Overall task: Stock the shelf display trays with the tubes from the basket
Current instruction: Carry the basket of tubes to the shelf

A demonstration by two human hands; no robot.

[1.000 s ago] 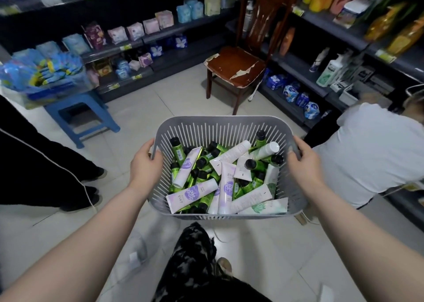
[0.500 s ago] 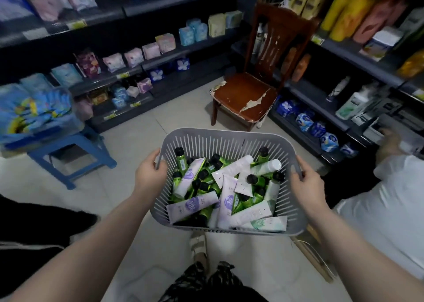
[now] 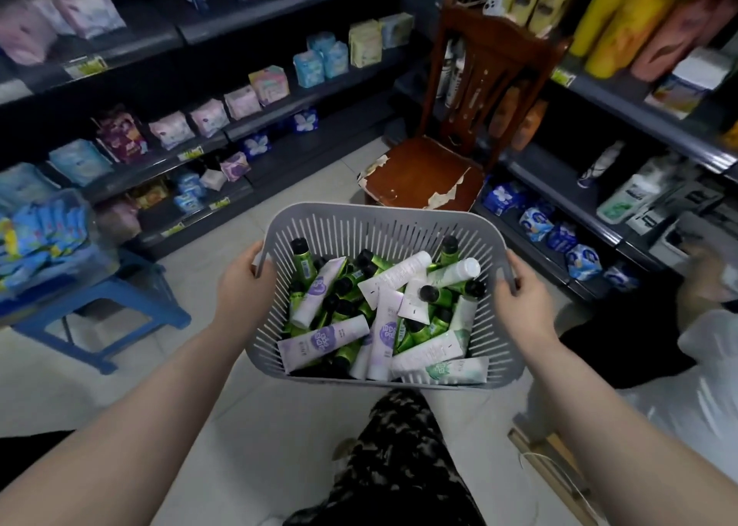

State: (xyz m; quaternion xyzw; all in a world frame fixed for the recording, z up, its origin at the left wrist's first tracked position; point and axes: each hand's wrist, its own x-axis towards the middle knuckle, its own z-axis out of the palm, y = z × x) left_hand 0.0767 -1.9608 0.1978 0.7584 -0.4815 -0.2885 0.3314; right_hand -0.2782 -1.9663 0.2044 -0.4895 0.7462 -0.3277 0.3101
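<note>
Closer now to the wooden chair (image 3: pixel 431 174) than a second ago; view has swung from the floor up toward the right-hand shelving (image 3: pixel 623 126), and the basket (image 3: pixel 379 222) rides just short of the chair seat's front edge. Means carrier is approaching the stocking spot, no tube placed yet, so task looks barely begun. Left hand (image 3: pixel 243 286) clenched round the basket's left rim, right hand (image 3: pixel 519 290) clenched round the right rim, both carrying it level-ish, near edge tipped slightly down. Tubes (image 3: pixel 383 310) all inside the basket, heaped loose: white-and-purple ones on top, green black-capped ones underneath and along the far wall. Display trays not clearly identifiable; grey boxy thing at right edge of the lower right shelf may be one, too blurred to say. Another person (image 3: pixel 703 350) crouches at lower right, white top, mostly cut off by frame edge, hand smeared by motion. Shelf labels unreadable. Blue stool (image 3: pixel 104 310) at left, well apart from basket. Tube count can't be told.
</note>
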